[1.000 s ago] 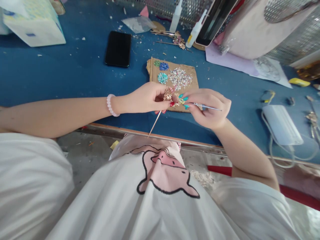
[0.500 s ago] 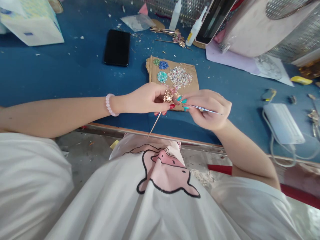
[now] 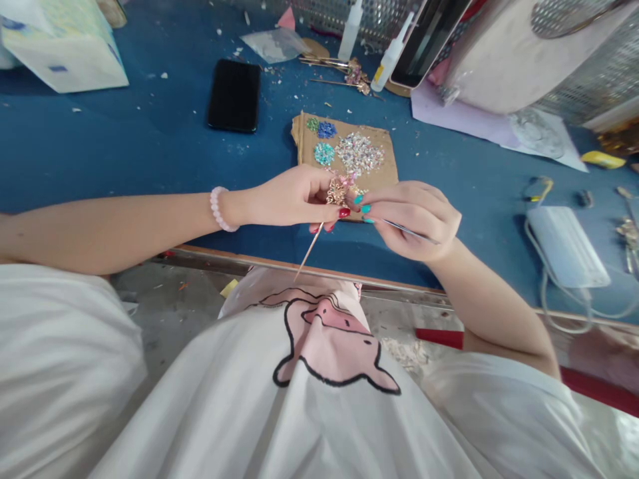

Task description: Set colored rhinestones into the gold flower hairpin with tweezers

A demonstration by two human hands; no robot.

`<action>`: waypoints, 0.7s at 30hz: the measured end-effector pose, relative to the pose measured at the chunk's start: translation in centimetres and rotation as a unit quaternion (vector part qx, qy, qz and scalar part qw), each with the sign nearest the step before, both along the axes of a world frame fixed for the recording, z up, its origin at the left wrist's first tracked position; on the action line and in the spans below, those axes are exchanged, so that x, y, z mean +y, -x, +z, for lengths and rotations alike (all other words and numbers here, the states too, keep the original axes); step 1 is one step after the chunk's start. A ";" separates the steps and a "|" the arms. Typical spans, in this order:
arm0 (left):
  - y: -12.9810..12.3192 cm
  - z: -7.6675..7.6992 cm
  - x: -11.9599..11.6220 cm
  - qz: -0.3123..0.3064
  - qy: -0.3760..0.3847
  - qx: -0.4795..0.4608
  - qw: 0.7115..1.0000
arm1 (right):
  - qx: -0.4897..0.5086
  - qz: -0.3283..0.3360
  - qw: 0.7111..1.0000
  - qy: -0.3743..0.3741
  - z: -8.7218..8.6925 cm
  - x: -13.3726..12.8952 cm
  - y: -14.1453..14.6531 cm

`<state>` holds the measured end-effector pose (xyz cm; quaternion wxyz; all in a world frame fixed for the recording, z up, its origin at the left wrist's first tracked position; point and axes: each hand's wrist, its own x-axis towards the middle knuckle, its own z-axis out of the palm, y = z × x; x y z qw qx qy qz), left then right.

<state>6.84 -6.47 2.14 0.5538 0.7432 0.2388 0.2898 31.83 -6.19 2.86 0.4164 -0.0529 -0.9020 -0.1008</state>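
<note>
My left hand [image 3: 299,196] is closed on a gold hairpin [image 3: 337,191] with an openwork metal head and pinkish pieces on it. The hairpin's thin stem [image 3: 308,253] sticks out below my fingers, past the table edge. Pinched in my right hand [image 3: 417,216] are slim silver tweezers [image 3: 409,231], their tips hidden by my fingers at the hairpin's head. Just beyond both hands lies a cardboard piece [image 3: 344,126] bearing a large heap of pale glittery chips [image 3: 360,154] and smaller turquoise [image 3: 324,154], blue [image 3: 326,130] and green [image 3: 312,124] heaps.
A black phone [image 3: 234,95] lies left of the cardboard. Behind are more hairpins [image 3: 352,76] and two glue bottles [image 3: 392,53], [image 3: 351,30]. A tissue box [image 3: 84,60] stands far left. At right sits a white device with a cable [image 3: 569,246].
My right hand has shifted slightly left, and the tweezers are tilted a little more steeply. The hairpin has turned slightly in my left hand, which otherwise stays in place.
</note>
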 end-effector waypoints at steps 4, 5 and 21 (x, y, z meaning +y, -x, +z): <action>0.0 0.0 0.0 -0.008 0.017 -0.010 1.000 | -0.008 0.002 1.000 0.009 0.0 -0.2 0.0; 0.0 0.0 0.0 -0.008 0.018 -0.010 1.000 | -0.007 0.002 1.000 0.011 0.0 -0.2 0.0; -0.1 0.1 -0.1 -0.007 0.013 -0.011 1.000 | 0.033 0.016 0.999 0.017 0.1 -0.2 0.1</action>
